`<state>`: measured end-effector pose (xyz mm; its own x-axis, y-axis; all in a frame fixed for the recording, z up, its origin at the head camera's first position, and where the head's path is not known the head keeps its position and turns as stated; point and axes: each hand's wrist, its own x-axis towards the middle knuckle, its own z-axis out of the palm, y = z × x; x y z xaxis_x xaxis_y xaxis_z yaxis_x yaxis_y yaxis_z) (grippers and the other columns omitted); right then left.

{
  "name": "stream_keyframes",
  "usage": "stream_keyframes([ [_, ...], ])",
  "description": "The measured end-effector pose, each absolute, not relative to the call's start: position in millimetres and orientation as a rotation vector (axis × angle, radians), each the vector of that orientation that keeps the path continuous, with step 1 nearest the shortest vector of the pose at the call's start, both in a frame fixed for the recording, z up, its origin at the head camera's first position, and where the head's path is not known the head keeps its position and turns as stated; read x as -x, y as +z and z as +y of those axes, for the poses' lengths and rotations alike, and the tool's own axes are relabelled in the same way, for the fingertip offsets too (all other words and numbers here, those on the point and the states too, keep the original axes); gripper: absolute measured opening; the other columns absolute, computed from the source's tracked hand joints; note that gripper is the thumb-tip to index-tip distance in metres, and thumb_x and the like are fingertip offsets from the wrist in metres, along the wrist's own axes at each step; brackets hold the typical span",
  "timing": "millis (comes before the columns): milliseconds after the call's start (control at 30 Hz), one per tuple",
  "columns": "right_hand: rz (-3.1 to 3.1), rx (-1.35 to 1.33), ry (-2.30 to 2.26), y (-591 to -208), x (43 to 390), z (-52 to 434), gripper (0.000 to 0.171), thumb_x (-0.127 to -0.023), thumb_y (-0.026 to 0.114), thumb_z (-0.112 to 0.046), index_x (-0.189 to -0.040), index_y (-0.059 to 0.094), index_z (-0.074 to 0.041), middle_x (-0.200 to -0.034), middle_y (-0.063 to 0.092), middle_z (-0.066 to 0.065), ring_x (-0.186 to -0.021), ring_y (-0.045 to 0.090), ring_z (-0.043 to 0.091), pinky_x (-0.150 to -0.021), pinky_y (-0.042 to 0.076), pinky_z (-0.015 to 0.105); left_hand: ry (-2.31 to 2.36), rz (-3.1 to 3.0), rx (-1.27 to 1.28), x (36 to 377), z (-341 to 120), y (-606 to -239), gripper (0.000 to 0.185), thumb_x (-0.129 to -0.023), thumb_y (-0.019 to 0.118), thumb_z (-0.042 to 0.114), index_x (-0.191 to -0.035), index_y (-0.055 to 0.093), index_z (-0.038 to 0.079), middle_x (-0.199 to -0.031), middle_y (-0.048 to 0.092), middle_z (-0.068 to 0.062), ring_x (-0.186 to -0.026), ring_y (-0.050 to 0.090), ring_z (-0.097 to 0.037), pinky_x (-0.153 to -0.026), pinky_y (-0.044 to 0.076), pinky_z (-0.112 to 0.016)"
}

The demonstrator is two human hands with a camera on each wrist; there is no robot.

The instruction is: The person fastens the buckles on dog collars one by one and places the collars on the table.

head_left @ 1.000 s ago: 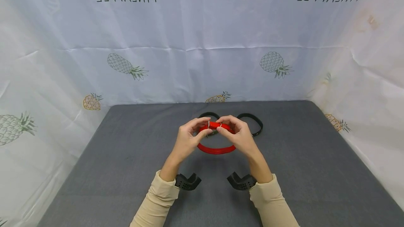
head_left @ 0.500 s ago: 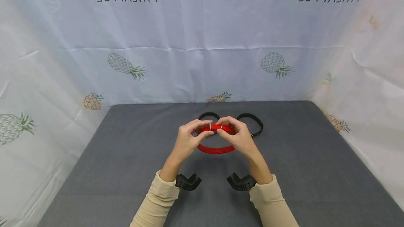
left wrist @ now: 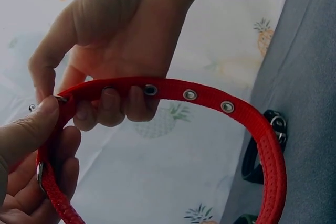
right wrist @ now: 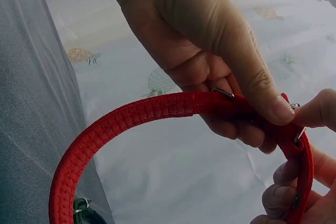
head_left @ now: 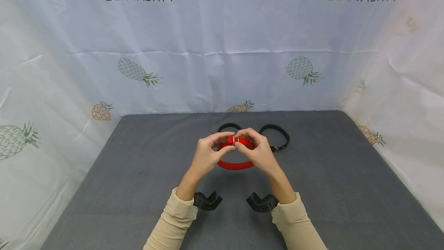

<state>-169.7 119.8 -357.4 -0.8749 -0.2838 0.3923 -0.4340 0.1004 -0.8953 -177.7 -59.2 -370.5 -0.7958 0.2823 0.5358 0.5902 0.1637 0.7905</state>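
A red dog collar, bent into a loop, is held up between both hands in front of the body. My left hand pinches its eyelet strap, whose metal-rimmed holes run along the band in the left wrist view. My right hand grips the other end beside the metal buckle, thumb lying on the strap. Both thumbs and fingertips nearly meet at the buckle. A metal ring sits on the band behind the right thumb. Fingers partly hide how the strap passes through the buckle.
On the dark grey table, beyond the hands, lie two black collars: one partly behind the left hand, another to the right. A white pineapple-print curtain hangs behind the table. Dark wrist devices sit on both wrists.
My right hand has moved slightly left, bringing the fingertips of both hands closer together. The buckle has shifted a little to the right, and less red strap shows between the hands.
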Motion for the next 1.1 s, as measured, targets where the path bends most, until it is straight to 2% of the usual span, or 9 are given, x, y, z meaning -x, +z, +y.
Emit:
stream_keyframes([
  [200,-2.258,-0.684,1.887,-356.6,170.4,122.2,0.018,-0.091,0.062,-0.003,-0.107,0.058,0.005,-0.088,0.059,-0.009,-0.071,0.054,0.005,-0.065,0.049,0.02,-1.811,-2.198,0.873,176.6,-61.6,-367.1,0.035,-0.087,0.069,0.004,-0.121,0.06,-0.002,-0.111,0.069,-0.023,-0.098,0.07,-0.018,-0.084,0.057,-0.022],
  [367,-2.235,-0.692,1.892,-355.5,170.3,125.0,0.019,-0.09,0.062,0.0,-0.107,0.057,0.008,-0.088,0.058,-0.013,-0.075,0.055,0.002,-0.07,0.05,0.018,-1.821,-2.217,0.896,176.4,-62.6,-365.4,0.029,-0.092,0.062,0.005,-0.12,0.06,-0.003,-0.111,0.068,-0.024,-0.099,0.068,-0.019,-0.084,0.056,-0.02],
  [467,-2.233,-0.711,1.908,-354.8,169.8,126.7,0.02,-0.091,0.061,-0.002,-0.107,0.056,0.008,-0.091,0.058,-0.01,-0.078,0.054,0.002,-0.072,0.05,0.017,-1.802,-2.209,0.893,177.5,-63.4,-366.8,0.027,-0.093,0.062,0.005,-0.118,0.06,-0.003,-0.11,0.068,-0.024,-0.098,0.068,-0.016,-0.081,0.056,-0.02],
  [567,-2.241,-0.732,1.927,-354.5,170.1,128.5,0.021,-0.092,0.06,-0.002,-0.11,0.054,0.008,-0.097,0.058,-0.005,-0.082,0.056,0.003,-0.076,0.05,0.017,-1.78,-2.194,0.882,178.5,-64.1,-367.6,0.025,-0.093,0.061,0.005,-0.117,0.06,-0.003,-0.108,0.068,-0.023,-0.095,0.069,-0.016,-0.078,0.055,-0.02],
  [700,-2.263,-0.772,1.917,-354.5,170.3,127.8,0.029,-0.091,0.062,-0.002,-0.117,0.053,0.006,-0.106,0.061,0.012,-0.087,0.059,0.002,-0.079,0.052,0.017,-1.748,-2.165,0.911,178.9,-63.5,-367.7,0.024,-0.092,0.062,0.005,-0.115,0.061,-0.002,-0.108,0.066,-0.021,-0.093,0.066,-0.013,-0.077,0.055,-0.02],
  [800,-2.26,-0.79,1.923,-355.2,170.3,124.6,0.036,-0.089,0.066,-0.005,-0.122,0.055,0.004,-0.112,0.061,0.024,-0.087,0.063,0.0,-0.08,0.055,0.019,-1.709,-2.121,0.957,178.7,-62.4,-368.2,0.022,-0.092,0.062,0.004,-0.113,0.062,-0.002,-0.109,0.062,-0.019,-0.087,0.061,-0.006,-0.074,0.055,-0.021],
  [1000,-2.231,-0.772,1.885,-357.2,171.1,121.2,0.031,-0.087,0.069,-0.003,-0.116,0.062,0.006,-0.106,0.065,0.028,-0.078,0.066,0.001,-0.074,0.057,0.021,-1.626,-2.046,0.953,178.9,-61.0,-369.0,0.02,-0.089,0.065,0.001,-0.109,0.067,-0.003,-0.105,0.06,-0.017,-0.073,0.049,-0.005,-0.062,0.046,-0.019],
  [1100,-2.23,-0.773,1.844,-358.2,171.0,121.4,0.028,-0.086,0.068,-0.002,-0.113,0.063,0.006,-0.103,0.066,0.027,-0.075,0.064,0.0,-0.071,0.057,0.022,-1.587,-2.034,0.944,178.7,-61.0,-369.3,0.02,-0.087,0.066,-0.001,-0.107,0.068,-0.002,-0.103,0.062,-0.016,-0.073,0.049,-0.009,-0.062,0.045,-0.019],
])
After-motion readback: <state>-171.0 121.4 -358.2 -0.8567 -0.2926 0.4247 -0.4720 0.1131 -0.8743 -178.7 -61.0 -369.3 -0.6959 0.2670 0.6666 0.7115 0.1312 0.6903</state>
